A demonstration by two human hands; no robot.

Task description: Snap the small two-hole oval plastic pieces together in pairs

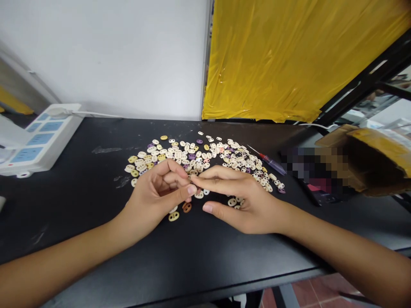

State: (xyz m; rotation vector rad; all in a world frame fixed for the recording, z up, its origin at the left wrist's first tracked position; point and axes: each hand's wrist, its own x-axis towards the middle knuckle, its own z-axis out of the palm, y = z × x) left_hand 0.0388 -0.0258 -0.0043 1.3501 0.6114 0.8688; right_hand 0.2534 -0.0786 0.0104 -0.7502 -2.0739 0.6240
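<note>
Your forearms, left hand pinching an unclear piece, right hand spread, face many beads still loose at twelve o'clock.

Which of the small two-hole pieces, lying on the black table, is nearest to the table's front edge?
The yellow piece, just front-left of the orange-brown piece; every other visible piece on the table lies farther back.

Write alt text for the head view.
A person's left hand and right hand are close together over small two-holed pieces spread on a black table; whether they pinch one is unclear. A slim red-and-purple pointed tool lies to the right, a white power strip at far left.
</note>
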